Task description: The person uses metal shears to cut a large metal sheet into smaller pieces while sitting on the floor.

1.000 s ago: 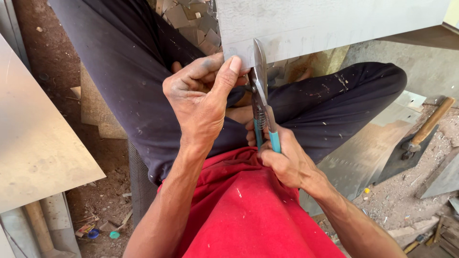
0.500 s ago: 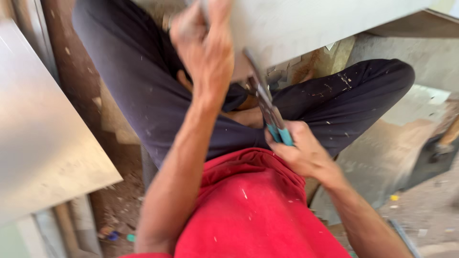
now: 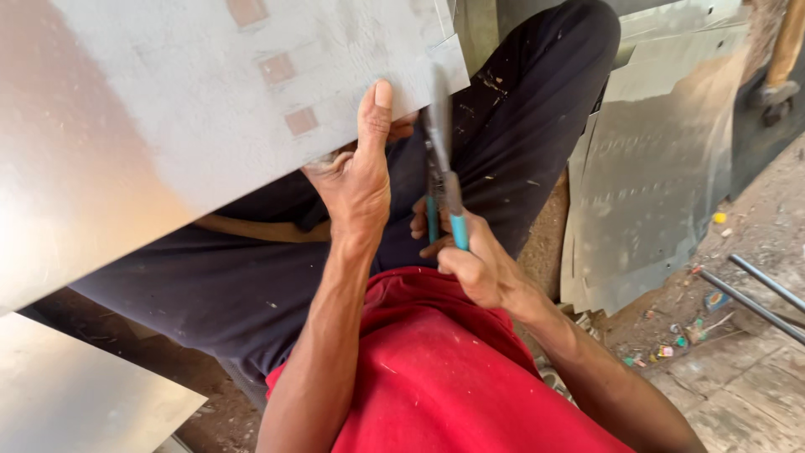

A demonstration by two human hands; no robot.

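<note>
Dirt floor (image 3: 738,377) lies lower right. Upper left, the left hand (image 3: 356,180) grips a thin, stiff sheet (image 3: 168,109) by its sharp edge; the right hand (image 3: 474,264) squeezes snips (image 3: 440,180).

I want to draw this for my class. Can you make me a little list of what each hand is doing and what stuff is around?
Left hand: holds the edge of the big metal sheet, thumb up on it
Right hand: wrapped round the teal handles of the tin snips
Snips blades: at the sheet's near edge
Clothes: red shirt, dark trousers
Around: more metal sheets, two rods, scraps on dirt ground
</note>
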